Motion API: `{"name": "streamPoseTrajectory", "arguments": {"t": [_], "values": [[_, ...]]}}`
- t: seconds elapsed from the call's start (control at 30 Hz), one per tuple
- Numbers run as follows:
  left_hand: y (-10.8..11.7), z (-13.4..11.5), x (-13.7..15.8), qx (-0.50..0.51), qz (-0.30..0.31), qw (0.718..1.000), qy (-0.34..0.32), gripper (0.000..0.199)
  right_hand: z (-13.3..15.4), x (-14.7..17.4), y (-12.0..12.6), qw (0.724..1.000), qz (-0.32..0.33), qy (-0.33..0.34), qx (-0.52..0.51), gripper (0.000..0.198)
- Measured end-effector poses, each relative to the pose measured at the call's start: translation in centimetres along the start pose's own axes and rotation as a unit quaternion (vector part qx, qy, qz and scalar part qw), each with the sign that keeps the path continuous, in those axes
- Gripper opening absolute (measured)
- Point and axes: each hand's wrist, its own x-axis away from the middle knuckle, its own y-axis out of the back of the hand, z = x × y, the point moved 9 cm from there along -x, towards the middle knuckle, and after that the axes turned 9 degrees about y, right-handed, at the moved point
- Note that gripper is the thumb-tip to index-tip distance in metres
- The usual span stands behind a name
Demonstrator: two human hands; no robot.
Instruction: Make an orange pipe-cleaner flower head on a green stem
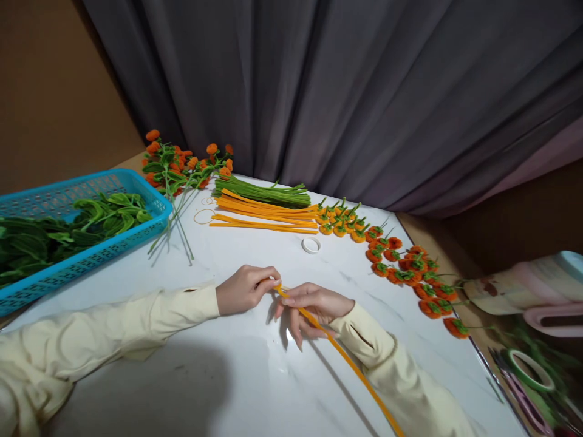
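Observation:
A long orange pipe cleaner runs from my fingertips down to the bottom edge of the head view. My left hand pinches its upper end between thumb and forefinger. Close beside it, my right hand grips the same pipe cleaner with thumb and index finger, the other fingers loosely curled below. Between the two hands the strand looks bent or twisted, too small to make out exactly. Beyond my hands lie a row of orange pipe cleaners and a bundle of green pipe cleaners.
A blue basket of green leaves stands left, with orange flowers behind it. A white ring lies mid-table. Several fuzzy flower heads line the right side. Scissors, green tape and a bottle are at far right.

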Motion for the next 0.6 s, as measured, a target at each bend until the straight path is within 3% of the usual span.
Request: {"name": "streamPoseTrajectory", "arguments": {"t": [0.13, 0.33, 0.47, 0.6], "values": [[-0.2, -0.5, 0.2, -0.011, 0.011, 1.000, -0.027, 0.022, 0.1, 0.7, -0.2, 0.999, 0.007, -0.037, -0.018, 0.025], [-1.3, -1.0, 0.5, 0.031, 0.103, 0.992, -0.061, 0.023, 0.1, 1.1, 0.3, 0.999, 0.004, -0.051, 0.010, 0.025], [-2.0, 0.2, 0.1, 0.148, 0.164, 0.975, 0.006, 0.024, 0.3, 0.8, 0.9, 0.999, -0.021, -0.019, 0.040, 0.027], [-3.1, 1.0, 0.3, 0.300, 0.235, 0.921, 0.079, 0.028, 0.5, 0.5, 1.2, 0.997, -0.041, 0.011, 0.064, 0.028]]}}
